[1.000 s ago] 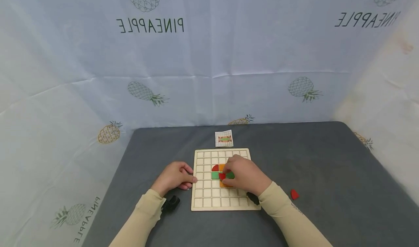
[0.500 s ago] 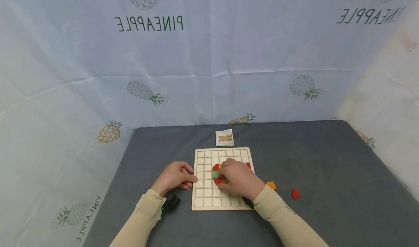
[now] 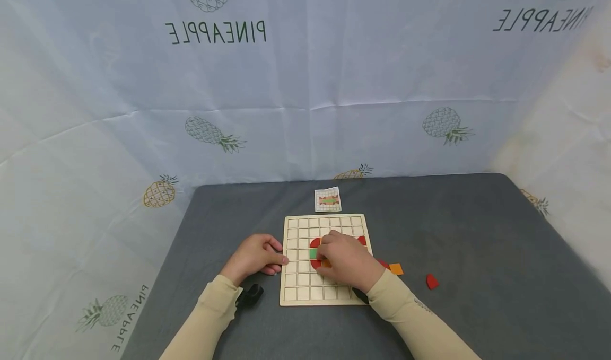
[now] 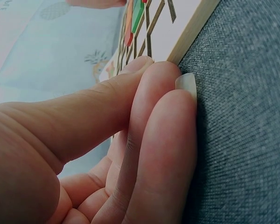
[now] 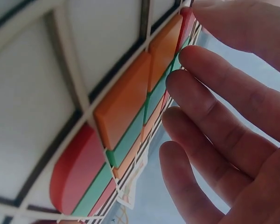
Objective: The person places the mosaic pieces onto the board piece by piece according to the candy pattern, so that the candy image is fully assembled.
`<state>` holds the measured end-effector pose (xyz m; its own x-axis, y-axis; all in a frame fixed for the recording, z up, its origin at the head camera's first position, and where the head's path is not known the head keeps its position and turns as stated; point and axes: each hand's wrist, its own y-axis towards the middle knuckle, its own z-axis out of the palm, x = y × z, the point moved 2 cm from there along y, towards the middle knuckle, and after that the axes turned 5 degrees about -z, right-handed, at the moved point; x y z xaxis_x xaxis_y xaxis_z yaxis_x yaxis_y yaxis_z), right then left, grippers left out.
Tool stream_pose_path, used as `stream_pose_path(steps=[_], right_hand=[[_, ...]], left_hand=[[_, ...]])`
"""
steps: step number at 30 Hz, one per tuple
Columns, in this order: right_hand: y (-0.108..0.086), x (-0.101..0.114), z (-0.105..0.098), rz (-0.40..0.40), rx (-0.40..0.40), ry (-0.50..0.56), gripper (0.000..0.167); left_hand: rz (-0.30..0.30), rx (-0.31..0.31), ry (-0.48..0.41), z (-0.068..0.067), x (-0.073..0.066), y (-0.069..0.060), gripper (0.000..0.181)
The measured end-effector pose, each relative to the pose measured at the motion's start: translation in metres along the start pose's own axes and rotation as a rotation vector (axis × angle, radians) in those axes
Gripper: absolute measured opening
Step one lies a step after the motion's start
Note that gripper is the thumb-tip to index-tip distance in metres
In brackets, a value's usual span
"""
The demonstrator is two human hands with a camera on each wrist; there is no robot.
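Observation:
A wooden grid board (image 3: 303, 295) lies on the table, with red, orange and green flat tiles set in its squares. My left hand (image 3: 255, 255) holds the board's left edge, thumb on top and fingertips against the side. Over the board's middle is my right hand (image 3: 350, 260), fingers loosely bent and apart from the thumb. The right thumb tip is at a red rounded tile (image 5: 187, 21); whether it touches cannot be made out. Beside that lie two orange tiles (image 5: 123, 100), green tiles (image 5: 128, 137) and another red rounded tile (image 5: 77, 170). In the head view, the hand covers most of the pattern.
A small card (image 3: 327, 199) printed with a coloured grid pattern lies behind the board. To its right are a loose orange square (image 3: 396, 269), a red tile (image 3: 383, 264) partly behind the sleeve, and another red tile (image 3: 431, 281). A pineapple-print cloth (image 3: 305, 73) hangs behind.
My right hand moved left across the board and set down the red tile it pinched, at the pattern's lower left. Its fingers have since loosened. The left hand has stayed put.

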<state>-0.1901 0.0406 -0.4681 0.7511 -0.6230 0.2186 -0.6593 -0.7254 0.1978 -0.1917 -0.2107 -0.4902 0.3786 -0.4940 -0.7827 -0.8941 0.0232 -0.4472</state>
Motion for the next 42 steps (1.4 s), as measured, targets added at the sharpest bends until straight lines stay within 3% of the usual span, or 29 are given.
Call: stream_pose_path(steps=[18, 24, 30, 36, 42], right_hand=[[-0.002, 0.004, -0.004, 0.03, 0.013, -0.034, 0.015], [-0.005, -0.001, -0.009, 0.026, -0.006, 0.0, 0.012], [-0.026, -0.032, -0.03, 0.106, -0.059, 0.015, 0.003], [-0.056, -0.074, -0.046, 0.261, -0.005, 0.025, 0.012], [-0.083, -0.101, -0.053, 0.299, 0.023, 0.026, 0.015]], left_hand=[[0.012, 0.019, 0.002, 0.003, -0.006, 0.002, 0.035], [0.009, 0.017, -0.001, 0.002, -0.008, 0.0, 0.034], [0.004, 0.014, -0.003, 0.002, -0.008, 0.0, 0.034], [-0.004, 0.005, 0.007, 0.003, -0.005, 0.0, 0.035], [0.001, 0.005, 0.002, 0.0, -0.001, 0.0, 0.036]])
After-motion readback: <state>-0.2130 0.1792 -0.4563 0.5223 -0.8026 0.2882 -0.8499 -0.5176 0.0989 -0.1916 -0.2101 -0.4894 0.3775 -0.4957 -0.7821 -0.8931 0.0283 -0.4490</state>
